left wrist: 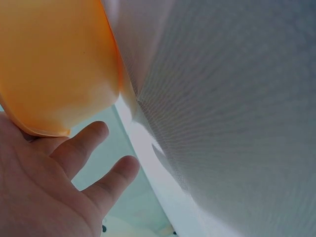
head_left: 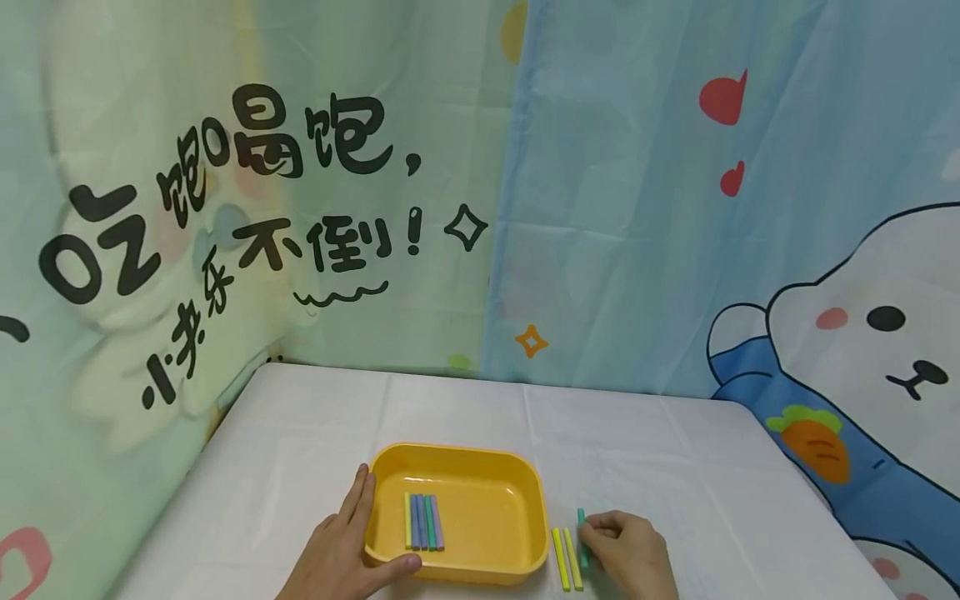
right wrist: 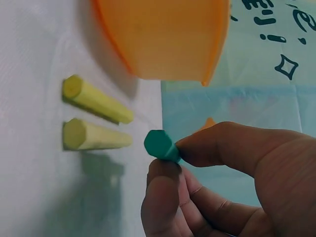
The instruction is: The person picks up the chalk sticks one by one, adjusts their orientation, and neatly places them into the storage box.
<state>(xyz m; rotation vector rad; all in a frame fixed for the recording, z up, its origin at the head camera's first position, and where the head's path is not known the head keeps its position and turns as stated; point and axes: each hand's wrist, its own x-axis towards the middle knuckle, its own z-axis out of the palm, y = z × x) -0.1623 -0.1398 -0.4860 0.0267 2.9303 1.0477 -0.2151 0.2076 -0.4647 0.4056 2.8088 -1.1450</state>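
Observation:
In the head view a yellow tray stands on the white table, with several chalk sticks side by side in its left half: yellow, blue, green and purple. My left hand spans the tray's near left corner, fingers straight along its left side and thumb at the near rim. Thumb and fingers of my right hand pinch a green chalk stick, right of the tray. In the right wrist view its six-sided end shows, raised off the table. Two yellow chalk sticks lie between that hand and the tray.
White cloth covers the table. Behind it hangs a printed curtain, with dark lettering on the left and a cartoon animal on the right. The tray's right wall is close beside the yellow sticks.

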